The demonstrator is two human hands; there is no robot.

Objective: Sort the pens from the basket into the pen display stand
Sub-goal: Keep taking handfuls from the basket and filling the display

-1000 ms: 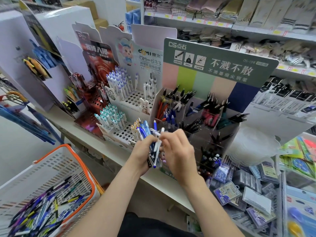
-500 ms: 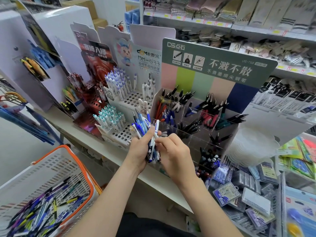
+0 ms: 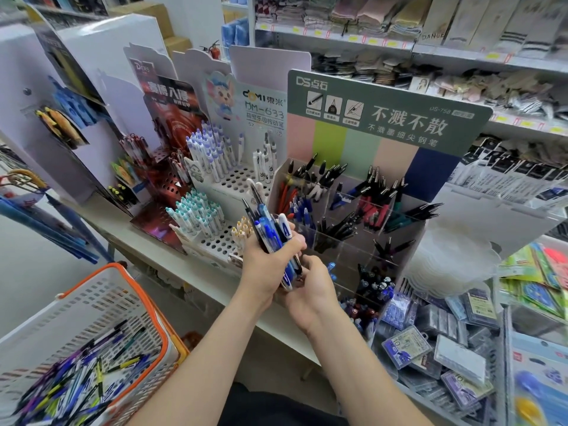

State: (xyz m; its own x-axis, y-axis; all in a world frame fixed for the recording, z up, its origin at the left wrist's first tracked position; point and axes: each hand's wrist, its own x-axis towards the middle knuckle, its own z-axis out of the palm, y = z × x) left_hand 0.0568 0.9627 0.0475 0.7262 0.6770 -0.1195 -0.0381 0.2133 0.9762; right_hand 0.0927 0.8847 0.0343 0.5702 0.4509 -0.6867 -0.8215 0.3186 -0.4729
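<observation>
Bunch of pens: a mixed blue, black and white bunch of pens stood upright in my left hand, just in front of the pen display stand, above the counter edge.
Left fingers: they were wrapped round the middle of the bunch and clamped on it.
Right fingers: my right hand sat just below, its fingers curled in and pinching the lower ends; I could not tell which pen.
Slip risk: pulling one pen from below could have loosened my fist, and smooth barrels might have dropped to the floor.
Mis-sort risk: the stand's clear compartments held red, blue and black pens side by side, so a wrong drop seemed easy.
Snag risk: the standing pens leaned outward and might have caught my knuckles.
Basket: the basket sat low on my left, well apart, with many pens inside.
</observation>
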